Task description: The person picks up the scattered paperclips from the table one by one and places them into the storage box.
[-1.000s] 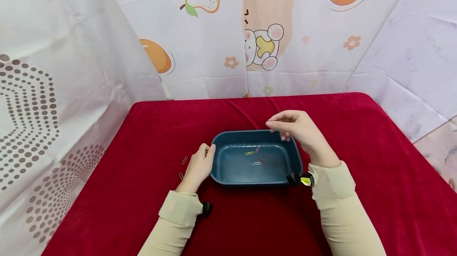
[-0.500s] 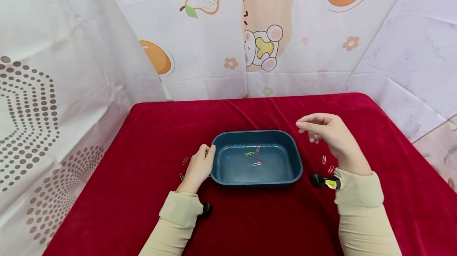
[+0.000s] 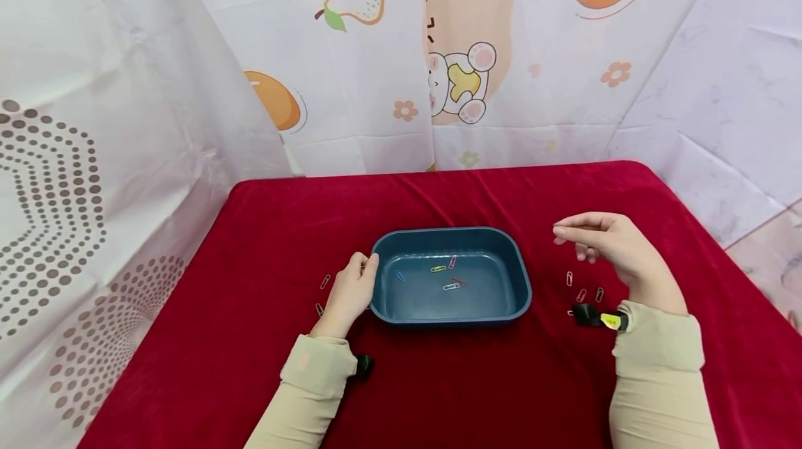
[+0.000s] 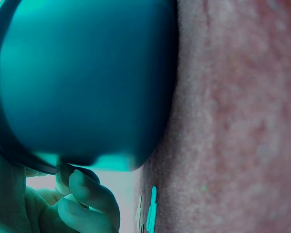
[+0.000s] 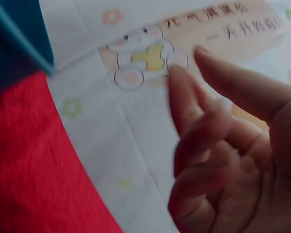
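Note:
A dark blue plastic basin (image 3: 451, 306) sits on the red cloth, with several coloured paper clips, such as a white paper clip (image 3: 451, 287) and a yellow paper clip (image 3: 438, 269), lying on its bottom. My left hand (image 3: 351, 287) grips its left rim, thumb on top and fingers curled below, as the left wrist view also shows. Right of the basin, my right hand (image 3: 610, 243) hovers above the cloth; its thumb and forefinger are apart and hold nothing. Below it lie a pink paper clip (image 3: 581, 294), a pale paper clip (image 3: 569, 278) and a dark yellowish one.
Two paper clips lie left of the basin, one being a pale paper clip (image 3: 325, 281) near my left hand. Another, partly hidden, is by the right wrist camera (image 3: 587, 314). Printed white curtains (image 3: 363, 150) hang behind the red-covered table (image 3: 438, 393).
My right hand has moved from over the basin's far right corner out to the right and slightly nearer, uncovering paper clips on the cloth. The left hand and basin have stayed put.

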{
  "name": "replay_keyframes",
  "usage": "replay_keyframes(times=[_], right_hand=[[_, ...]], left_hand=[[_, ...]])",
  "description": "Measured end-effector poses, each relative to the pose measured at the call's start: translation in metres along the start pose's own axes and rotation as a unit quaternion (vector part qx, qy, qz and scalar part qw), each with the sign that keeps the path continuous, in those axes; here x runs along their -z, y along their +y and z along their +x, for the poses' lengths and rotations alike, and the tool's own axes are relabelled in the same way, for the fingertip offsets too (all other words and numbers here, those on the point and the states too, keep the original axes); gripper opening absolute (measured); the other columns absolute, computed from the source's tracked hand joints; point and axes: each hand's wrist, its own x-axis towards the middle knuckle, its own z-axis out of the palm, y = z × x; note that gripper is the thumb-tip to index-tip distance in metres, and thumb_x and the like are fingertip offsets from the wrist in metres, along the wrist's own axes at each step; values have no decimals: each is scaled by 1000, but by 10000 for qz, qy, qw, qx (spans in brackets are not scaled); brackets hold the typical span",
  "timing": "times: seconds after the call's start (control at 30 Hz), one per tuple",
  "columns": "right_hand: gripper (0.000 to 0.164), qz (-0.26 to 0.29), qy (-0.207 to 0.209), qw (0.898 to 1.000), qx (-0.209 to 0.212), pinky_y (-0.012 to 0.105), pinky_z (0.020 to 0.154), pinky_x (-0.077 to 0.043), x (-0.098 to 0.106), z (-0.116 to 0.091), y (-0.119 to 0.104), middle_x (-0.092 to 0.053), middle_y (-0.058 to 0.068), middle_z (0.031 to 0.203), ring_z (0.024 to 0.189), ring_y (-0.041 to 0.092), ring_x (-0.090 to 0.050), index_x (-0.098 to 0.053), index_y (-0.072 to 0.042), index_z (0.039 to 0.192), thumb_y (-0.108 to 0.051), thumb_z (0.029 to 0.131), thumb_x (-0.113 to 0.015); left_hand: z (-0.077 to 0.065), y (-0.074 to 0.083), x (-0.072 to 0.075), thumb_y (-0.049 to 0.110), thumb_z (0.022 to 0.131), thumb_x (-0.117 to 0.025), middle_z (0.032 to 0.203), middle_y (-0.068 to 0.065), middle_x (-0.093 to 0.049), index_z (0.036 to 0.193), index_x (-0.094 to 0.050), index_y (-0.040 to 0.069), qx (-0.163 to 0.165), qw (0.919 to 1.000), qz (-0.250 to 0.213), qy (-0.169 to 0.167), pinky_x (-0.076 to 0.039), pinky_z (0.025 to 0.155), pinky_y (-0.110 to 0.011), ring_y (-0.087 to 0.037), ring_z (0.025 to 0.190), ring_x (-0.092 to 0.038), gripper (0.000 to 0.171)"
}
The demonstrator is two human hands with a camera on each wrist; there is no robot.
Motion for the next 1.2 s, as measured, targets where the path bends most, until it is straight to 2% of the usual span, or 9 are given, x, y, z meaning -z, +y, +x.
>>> replay_keyframes(times=[0.13,0.47,0.57,0.7,0.77,0.97,1.2], right_hand=[[11,-384,-71,9989,-265,25,55,-49,10,-1,10,-74,-12,85,56,13,-56,-74,-22,103,-22,95,-67],[11,-569,-258,9954,-726,27,58,-50,25,2,35,-74,-13,85,60,13,-58,-75,-25,101,-28,95,-67],[18,-658,-334,9927,-951,27,60,-49,25,4,43,-74,-11,85,60,12,-58,-75,-18,105,-31,95,-67],[38,-765,-452,9896,-1134,28,61,-49,23,6,53,-73,-8,85,61,10,-58,-69,0,116,-32,96,-65],[43,-801,-496,9879,-1234,28,62,-50,22,7,56,-72,-7,85,61,9,-58,-67,3,119,-33,95,-66],[43,-876,-593,9830,-1503,28,64,-51,20,8,63,-71,-8,80,61,9,-58,-69,2,117,-34,95,-66],[36,-1112,-586,9789,-1610,29,64,-51,19,6,68,-67,-9,73,62,11,-55,-73,-2,105,-35,93,-68]], left_hand=[[1,-1,0,41,106,-40,73,-7,-47,96,-47,12,23,10000,-34,-25,-40,57,-30,-21,60,-47,31],[2,-2,2,41,106,-40,74,-7,-47,96,-47,12,56,10000,-12,-36,-40,57,-30,-21,60,-48,32],[2,-2,1,41,106,-40,74,-8,-48,97,-47,12,74,10000,-35,-42,-41,57,-30,-21,60,-49,32],[2,-2,1,41,106,-40,74,-8,-48,97,-47,12,77,9999,-64,-45,-42,57,-30,-21,61,-49,31],[2,-2,1,41,106,-40,74,-7,-48,97,-47,12,66,9999,-69,-48,-41,57,-30,-21,60,-48,32],[2,-3,1,42,106,-39,74,-7,-47,97,-47,12,38,10000,-27,-39,-40,57,-30,-21,61,-47,32],[2,-2,-1,42,106,-39,75,-7,-48,98,-48,12,50,10000,-10,-41,-40,58,-30,-21,62,-47,32]])
